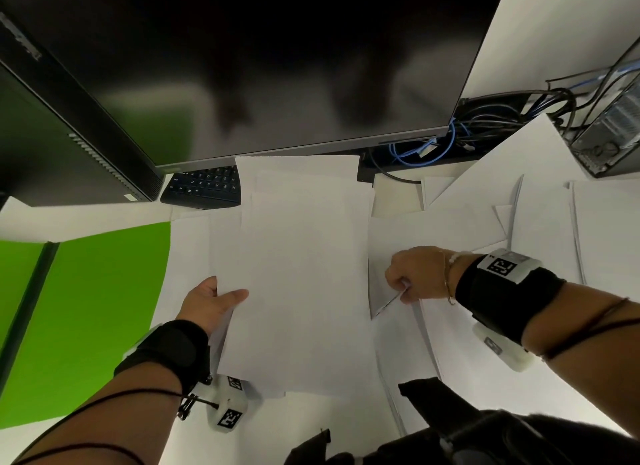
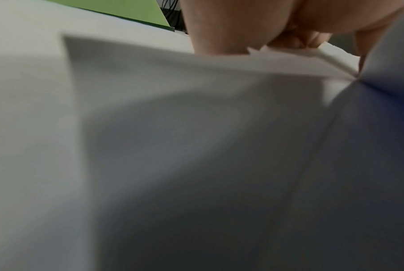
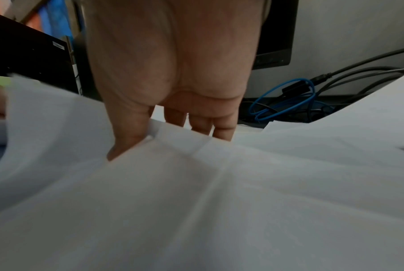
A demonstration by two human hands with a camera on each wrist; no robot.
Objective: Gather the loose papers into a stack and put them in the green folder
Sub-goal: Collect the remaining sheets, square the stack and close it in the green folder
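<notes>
A partial stack of papers (image 1: 301, 274) is held at its left edge by the left hand (image 1: 211, 301), thumb on top. A loose sheet (image 1: 408, 236) beside the stack is pinched at its near corner by the right hand (image 1: 412, 274). This sheet would best be lifted clear, laid square on the stack, and its edges aligned before more are fetched. More papers (image 1: 519, 194) are spread across the bench (image 1: 34, 215) at the right. The green folder (image 1: 86, 308) lies open at the left; nothing is seen in it.
</notes>
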